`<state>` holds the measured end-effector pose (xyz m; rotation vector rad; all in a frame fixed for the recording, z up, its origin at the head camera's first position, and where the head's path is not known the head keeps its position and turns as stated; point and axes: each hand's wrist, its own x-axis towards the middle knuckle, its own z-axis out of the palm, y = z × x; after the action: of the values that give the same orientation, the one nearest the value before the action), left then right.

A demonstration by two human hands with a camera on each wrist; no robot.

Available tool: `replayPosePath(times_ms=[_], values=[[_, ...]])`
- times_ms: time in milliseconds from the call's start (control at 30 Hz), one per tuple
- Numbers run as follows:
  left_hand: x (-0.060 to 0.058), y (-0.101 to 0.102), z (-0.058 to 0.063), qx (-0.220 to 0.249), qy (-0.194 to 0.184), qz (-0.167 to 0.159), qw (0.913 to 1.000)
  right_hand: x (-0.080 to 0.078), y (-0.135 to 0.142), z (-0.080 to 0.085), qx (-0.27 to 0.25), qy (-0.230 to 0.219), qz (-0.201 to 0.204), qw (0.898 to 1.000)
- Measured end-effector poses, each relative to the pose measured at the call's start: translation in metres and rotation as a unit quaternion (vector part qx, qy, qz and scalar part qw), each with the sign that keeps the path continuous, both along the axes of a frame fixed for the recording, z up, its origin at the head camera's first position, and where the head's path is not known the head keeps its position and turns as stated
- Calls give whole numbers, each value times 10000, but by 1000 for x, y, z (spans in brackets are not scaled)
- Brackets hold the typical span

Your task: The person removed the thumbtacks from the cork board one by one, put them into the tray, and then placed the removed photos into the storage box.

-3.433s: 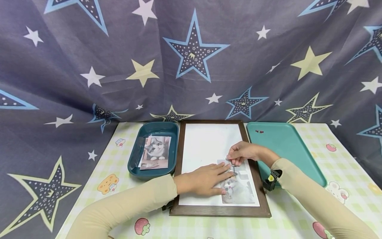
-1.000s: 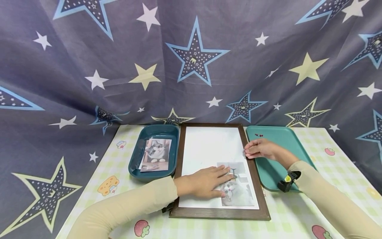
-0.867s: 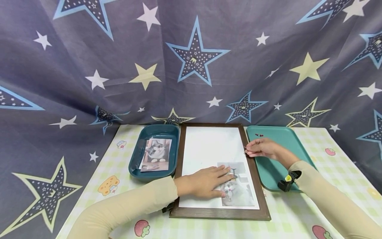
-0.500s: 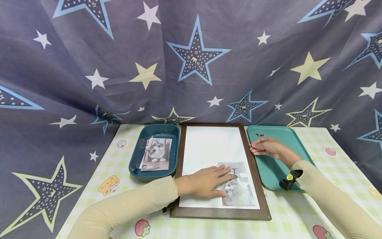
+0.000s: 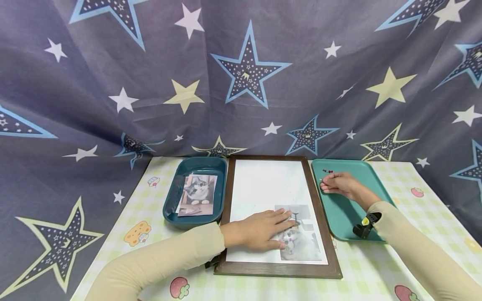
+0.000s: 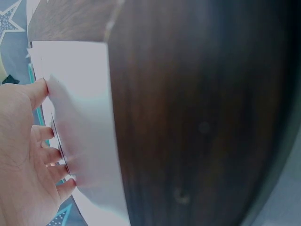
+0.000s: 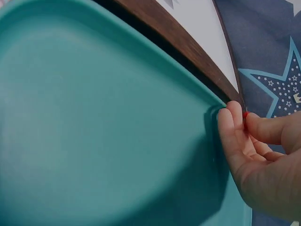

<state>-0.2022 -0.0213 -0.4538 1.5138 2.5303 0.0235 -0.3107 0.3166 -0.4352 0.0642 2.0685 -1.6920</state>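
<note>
My left hand (image 5: 260,230) lies with fingers spread over a cat photo (image 5: 301,248) at the lower right of a white board (image 5: 263,179) in a brown wooden frame (image 5: 278,269). The left wrist view shows its fingertips along the board's surface. My right hand (image 5: 340,185) is over the left side of the green tray (image 5: 346,217). Its thumb and fingers pinch a red push pin (image 7: 245,114), mostly hidden between them; a thin pale tip pokes out to the left in the head view. Several more red push pins (image 5: 327,171) lie just behind that hand in the tray.
Left of the frame stands a dark teal bin (image 5: 171,200) with more cat photos (image 5: 197,194) in it. A checked tablecloth (image 5: 150,200) covers the table. Behind hangs a dark curtain (image 5: 150,54) with stars.
My right hand has gone from the photo's top edge rightward across the frame to over the green tray, pin between its fingers. The left hand has stayed on the photo.
</note>
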Motion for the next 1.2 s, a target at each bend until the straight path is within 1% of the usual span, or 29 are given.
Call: replayPosePath(times_ms=[133,267,433,567,667,967,1200], values=[[0,0,0,-18,-5,13,10000,-1,2,2,65,102,-154,9998],[1,0,0,-39,17,8,10000,-3,3,4,288,240,-398,9985],[1,0,0,-56,61,-25,10000,-6,5,4,913,444,-640,9928],[1,0,1,-66,72,-39,9999,-9,7,2,1484,657,-685,9844],[1,0,2,-80,54,-23,10000,-11,9,1,1745,775,-686,9792],[1,0,2,-76,33,-17,10000,-15,10,-3,2014,857,-669,9735],[1,1,3,-125,71,4,9999,-18,13,-7,2041,988,-661,9717]])
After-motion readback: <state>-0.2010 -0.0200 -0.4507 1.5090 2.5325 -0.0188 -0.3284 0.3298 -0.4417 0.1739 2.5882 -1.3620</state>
